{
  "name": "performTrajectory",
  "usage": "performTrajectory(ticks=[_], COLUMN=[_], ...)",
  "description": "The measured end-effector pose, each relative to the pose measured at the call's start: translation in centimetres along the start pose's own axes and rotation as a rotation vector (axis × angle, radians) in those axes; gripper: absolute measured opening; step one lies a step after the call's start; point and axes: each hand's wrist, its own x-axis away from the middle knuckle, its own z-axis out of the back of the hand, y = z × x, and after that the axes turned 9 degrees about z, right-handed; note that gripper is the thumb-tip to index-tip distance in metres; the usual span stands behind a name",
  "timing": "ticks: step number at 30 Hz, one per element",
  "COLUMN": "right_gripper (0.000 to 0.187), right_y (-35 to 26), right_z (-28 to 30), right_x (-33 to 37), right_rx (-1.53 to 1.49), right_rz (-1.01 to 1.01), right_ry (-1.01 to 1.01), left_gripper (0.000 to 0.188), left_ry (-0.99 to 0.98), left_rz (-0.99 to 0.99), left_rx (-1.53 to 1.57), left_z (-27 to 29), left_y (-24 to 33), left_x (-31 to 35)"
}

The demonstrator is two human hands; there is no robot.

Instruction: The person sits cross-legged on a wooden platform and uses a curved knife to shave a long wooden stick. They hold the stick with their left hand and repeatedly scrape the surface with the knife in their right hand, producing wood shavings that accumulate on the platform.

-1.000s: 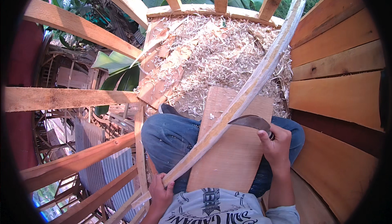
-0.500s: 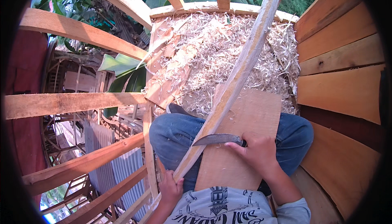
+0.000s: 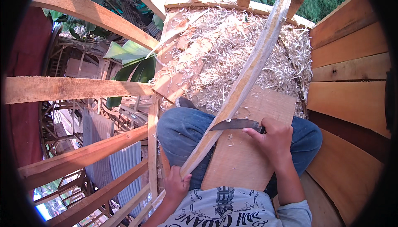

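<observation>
Gripping 1 knife [image 3: 238, 124], R hand [image 3: 275, 140] curled tight over R side of 1 board [image 3: 248, 160]; L hand [image 3: 177, 184] wrapped rnd 1 pole [image 3: 244, 82], L of board.

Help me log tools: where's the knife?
In the head view, just right of centre, the knife is in the right hand, reaching over the board and pole.
</observation>
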Motion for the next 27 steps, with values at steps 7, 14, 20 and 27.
performTrajectory(ticks=[7, 14, 20, 27], right_gripper=[0.055, 0.054, 0.058, 0.056], right_y=[8.2, 1.6, -1.3, 1.0], right_z=[2.1, 3.5, 0.1, 0.6], right_x=[-3.9, -0.2, 0.5, -1.9], right_rx=[-0.17, -0.125, -0.047, 0.108], right_rz=[-0.408, -0.132, 0.008, -0.043], right_ry=[0.379, 0.072, -0.117, 0.007], left_gripper=[0.049, 0.046, 0.047, 0.047], left_ry=[-0.037, -0.039, -0.045, -0.029], left_rz=[0.034, 0.008, 0.045, 0.069], left_rx=[-0.03, -0.032, -0.022, 0.017], left_z=[-0.1, 0.0, 0.0, 0.0], left_y=[-0.5, 0.3, 0.0, 0.6], left_x=[0.2, -0.3, -0.1, -0.3])
